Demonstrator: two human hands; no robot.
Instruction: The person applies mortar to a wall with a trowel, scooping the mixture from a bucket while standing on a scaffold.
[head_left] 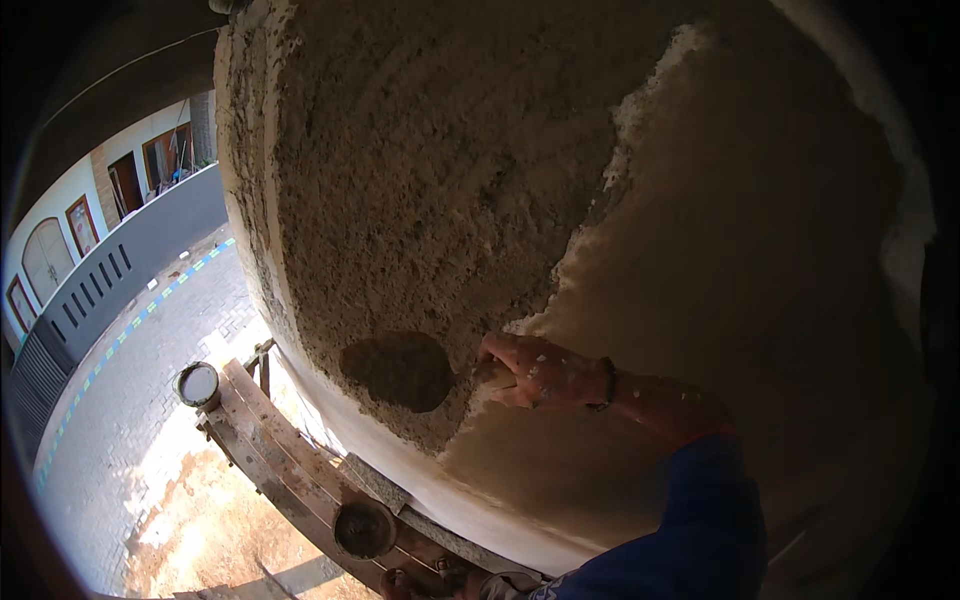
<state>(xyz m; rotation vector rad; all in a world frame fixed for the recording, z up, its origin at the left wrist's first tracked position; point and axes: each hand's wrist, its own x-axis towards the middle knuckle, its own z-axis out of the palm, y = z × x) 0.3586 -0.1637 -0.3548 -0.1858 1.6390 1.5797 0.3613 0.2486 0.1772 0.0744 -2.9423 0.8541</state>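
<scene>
My right hand point(545, 372), spotted with pale splashes and wearing a dark wristband, is closed round the light handle of a trowel point(398, 371). Its dark, rounded blade lies against or just over rough brown plaster point(440, 190) on the wall; I cannot tell whether it touches. Right of a ragged pale edge, a smoother coat point(740, 250) covers the wall, and my forearm in a blue sleeve crosses in front of it. My left hand is out of the picture.
Below run scaffold planks point(285, 450), my feet at the lower edge. A dark round tub point(365, 528) stands on them, and a bucket of greyish liquid point(198, 384) sits at their far end. Beyond lie a paved street point(180, 330), a grey boundary wall point(150, 260) and a house.
</scene>
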